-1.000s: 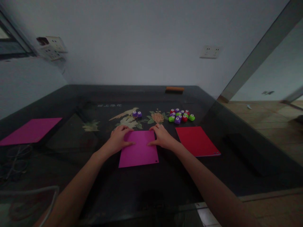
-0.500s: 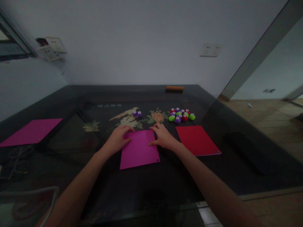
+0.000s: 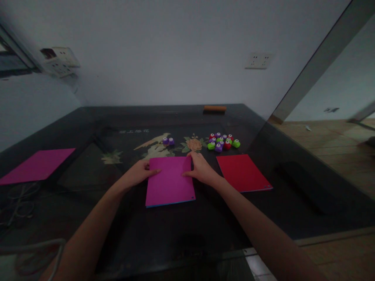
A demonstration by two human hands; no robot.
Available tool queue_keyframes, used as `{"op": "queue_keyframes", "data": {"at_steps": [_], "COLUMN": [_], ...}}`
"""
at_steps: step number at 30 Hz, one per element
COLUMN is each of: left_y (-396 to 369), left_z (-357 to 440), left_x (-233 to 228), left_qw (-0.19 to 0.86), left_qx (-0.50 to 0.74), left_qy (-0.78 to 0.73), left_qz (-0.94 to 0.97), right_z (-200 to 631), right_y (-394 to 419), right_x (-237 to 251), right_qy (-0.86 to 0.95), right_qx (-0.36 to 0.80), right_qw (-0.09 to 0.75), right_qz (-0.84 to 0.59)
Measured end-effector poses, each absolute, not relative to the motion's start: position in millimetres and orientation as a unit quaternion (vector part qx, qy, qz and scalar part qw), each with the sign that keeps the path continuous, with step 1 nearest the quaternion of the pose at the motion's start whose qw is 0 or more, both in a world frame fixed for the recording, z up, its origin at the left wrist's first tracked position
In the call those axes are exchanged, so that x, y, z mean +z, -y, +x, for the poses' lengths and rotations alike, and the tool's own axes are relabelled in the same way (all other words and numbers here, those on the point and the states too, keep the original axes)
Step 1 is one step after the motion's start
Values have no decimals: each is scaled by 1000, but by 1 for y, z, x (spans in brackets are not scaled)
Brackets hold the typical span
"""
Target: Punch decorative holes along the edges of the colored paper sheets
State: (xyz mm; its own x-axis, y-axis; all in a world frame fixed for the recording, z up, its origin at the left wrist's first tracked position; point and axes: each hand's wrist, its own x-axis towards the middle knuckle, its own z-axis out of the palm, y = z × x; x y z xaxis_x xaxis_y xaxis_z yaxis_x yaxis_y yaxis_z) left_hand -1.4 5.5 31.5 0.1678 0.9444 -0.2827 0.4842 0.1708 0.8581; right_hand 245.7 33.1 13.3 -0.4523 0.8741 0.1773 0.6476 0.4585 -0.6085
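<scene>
While both hands rest on the magenta sheet [image 3: 170,180] at the centre of the frame, the step in hand looks like squaring or flattening that sheet on the dark glass table [image 3: 181,234]. The left hand [image 3: 137,173] lies flat and open at the sheet's left edge, fingers stretched onto the paper, gripping nothing; the right hand [image 3: 200,168] sits at the upper right corner, fingers loosely curled over the edge, though in this dim light I cannot tell whether it pinches the paper or only presses it. A thin blue line shows along the sheet's lower edge, perhaps a second sheet beneath. Right of it lies a red sheet [image 3: 243,172], above that a cluster of small coloured punches [image 3: 223,141], and at the far left another magenta sheet [image 3: 36,165]. Any next move calls for a light, even touch so the paper does not slide on the glass. Compared with a second ago, the left hand has drawn off the top left corner to the side edge, and the sheet lies squarer.
</scene>
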Motion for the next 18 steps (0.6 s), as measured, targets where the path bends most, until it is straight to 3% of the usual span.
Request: {"op": "queue_keyframes", "data": {"at_steps": [5, 10, 15, 18], "left_y": [-10, -9, -4, 0], "left_z": [-7, -7, 2, 7], "left_x": [27, 24, 30, 34], "left_qw": [489, 484, 525, 547], "left_qx": [298, 351, 375, 308], "left_qy": [-620, -613, -582, -573], "left_qz": [536, 516, 495, 527], "right_z": [249, 251, 254, 259], "right_y": [-36, -36, -37, -39], "right_x": [22, 26, 26, 26], "right_qy": [702, 612, 572, 562], "right_qx": [441, 583, 632, 629], "right_qw": [313, 295, 303, 326], "right_qz": [-463, -446, -426, -427]}}
